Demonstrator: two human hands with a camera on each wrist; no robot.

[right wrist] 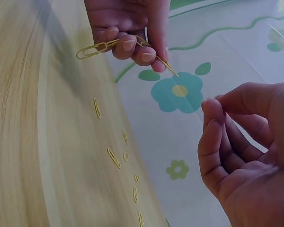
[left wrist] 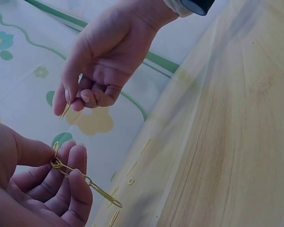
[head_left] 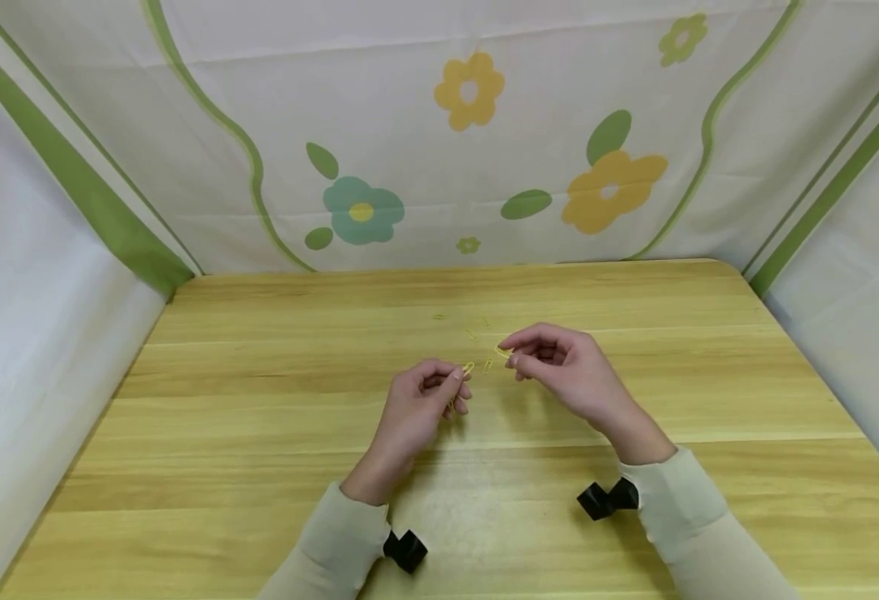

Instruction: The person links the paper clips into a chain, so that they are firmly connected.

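Note:
My left hand (head_left: 420, 400) pinches the end of a short chain of linked yellow paper clips (left wrist: 102, 191) between thumb and index finger. One clip of the chain sticks out past the fingertips, and the rest hangs across the curled fingers. To its right and slightly farther back, my right hand (head_left: 570, 367) pinches a single yellow paper clip (left wrist: 64, 112) by its tips. In the right wrist view that clip is hidden behind the fingers. A gap separates the two hands, both raised over the wooden table (head_left: 259, 467).
Several loose yellow paper clips lie scattered on the table beyond and between the hands, among them one paper clip (right wrist: 113, 158) and another paper clip (right wrist: 97, 108). A white flowered curtain (head_left: 424, 167) hangs behind the table's far edge, with white fabric along both sides.

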